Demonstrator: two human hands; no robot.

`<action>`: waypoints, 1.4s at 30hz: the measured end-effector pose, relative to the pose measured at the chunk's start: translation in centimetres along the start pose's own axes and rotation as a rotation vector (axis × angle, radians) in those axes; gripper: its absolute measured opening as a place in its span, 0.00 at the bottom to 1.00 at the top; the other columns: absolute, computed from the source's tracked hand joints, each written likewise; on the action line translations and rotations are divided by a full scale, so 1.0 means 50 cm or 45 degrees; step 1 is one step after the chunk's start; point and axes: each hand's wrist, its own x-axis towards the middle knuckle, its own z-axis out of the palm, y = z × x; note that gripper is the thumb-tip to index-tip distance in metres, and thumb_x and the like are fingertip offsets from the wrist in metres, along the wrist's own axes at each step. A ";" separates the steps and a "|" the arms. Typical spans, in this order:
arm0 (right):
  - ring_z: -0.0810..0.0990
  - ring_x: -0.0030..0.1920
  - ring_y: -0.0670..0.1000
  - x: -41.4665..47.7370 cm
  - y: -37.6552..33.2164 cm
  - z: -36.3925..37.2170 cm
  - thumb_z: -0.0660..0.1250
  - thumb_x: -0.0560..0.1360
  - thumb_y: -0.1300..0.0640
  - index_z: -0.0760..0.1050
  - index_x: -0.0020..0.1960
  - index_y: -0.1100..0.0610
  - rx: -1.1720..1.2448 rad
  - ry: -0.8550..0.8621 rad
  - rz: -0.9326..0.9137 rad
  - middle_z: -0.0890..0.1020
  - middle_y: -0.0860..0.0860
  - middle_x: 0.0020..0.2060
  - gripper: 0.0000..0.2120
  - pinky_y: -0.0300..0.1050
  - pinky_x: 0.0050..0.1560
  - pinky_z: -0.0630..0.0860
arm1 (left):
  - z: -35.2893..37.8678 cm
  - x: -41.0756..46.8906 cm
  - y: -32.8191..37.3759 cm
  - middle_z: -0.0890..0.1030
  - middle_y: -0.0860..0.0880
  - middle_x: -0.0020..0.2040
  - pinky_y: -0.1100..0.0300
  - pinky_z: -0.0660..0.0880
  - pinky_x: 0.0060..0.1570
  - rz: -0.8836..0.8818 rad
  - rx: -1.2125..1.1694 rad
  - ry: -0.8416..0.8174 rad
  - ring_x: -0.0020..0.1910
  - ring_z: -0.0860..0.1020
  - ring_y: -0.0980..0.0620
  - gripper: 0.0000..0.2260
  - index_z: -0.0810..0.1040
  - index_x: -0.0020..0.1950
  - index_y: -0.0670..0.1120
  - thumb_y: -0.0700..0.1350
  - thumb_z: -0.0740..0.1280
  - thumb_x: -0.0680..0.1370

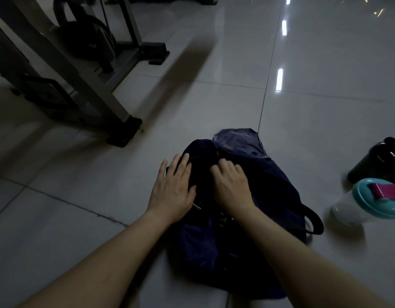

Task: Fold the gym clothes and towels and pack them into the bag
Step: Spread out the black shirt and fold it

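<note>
Sitting on the glossy tiled floor [303, 107], the dark navy bag [270, 185] lies directly in front of the person, its far end showing a paler grey panel [238, 138] and a black carry strap [314, 221] looping out on its right side. Both bare forearms reach in from the bottom edge. The left hand [172, 187] lies flat on the bag's upper left part, fingers straight and slightly spread, holding nothing. The right hand [232, 183] rests just beside it on the bag's top, knuckles up and fingers curled down into the dark fabric, gripping it; whether a zip pull sits between them cannot be told in the dim light. What is in the bag is too dark to see. Near the bag's right side stands a black shaker bottle [374, 163], and just in front of it lies a clear bottle with a teal lid [374, 201] and a pink loop [387, 191]. Well apart, at upper left, a grey gym machine frame [80, 85] stands with a black weight plate [89, 41] behind it.
</note>
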 end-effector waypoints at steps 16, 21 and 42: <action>0.66 0.73 0.59 0.029 -0.014 0.057 0.51 0.85 0.45 0.50 0.81 0.55 0.104 -0.927 0.063 0.64 0.54 0.77 0.28 0.57 0.69 0.65 | 0.024 -0.002 -0.025 0.39 0.54 0.83 0.52 0.44 0.80 -0.066 -0.492 -0.115 0.81 0.42 0.56 0.39 0.42 0.84 0.49 0.69 0.49 0.80; 0.64 0.75 0.58 0.006 -0.016 0.030 0.63 0.79 0.58 0.57 0.80 0.58 0.325 -0.713 -0.007 0.62 0.57 0.78 0.32 0.54 0.73 0.63 | 0.036 0.021 -0.032 0.37 0.56 0.82 0.53 0.48 0.79 -0.141 -0.578 -0.217 0.81 0.47 0.53 0.38 0.40 0.83 0.49 0.59 0.60 0.82; 0.44 0.81 0.58 0.017 -0.002 0.055 0.47 0.85 0.44 0.42 0.83 0.48 0.234 -1.178 -0.048 0.46 0.51 0.82 0.29 0.59 0.79 0.46 | -0.034 0.019 0.025 0.44 0.59 0.83 0.59 0.48 0.78 0.022 -0.852 -0.046 0.81 0.47 0.61 0.36 0.49 0.84 0.50 0.64 0.53 0.80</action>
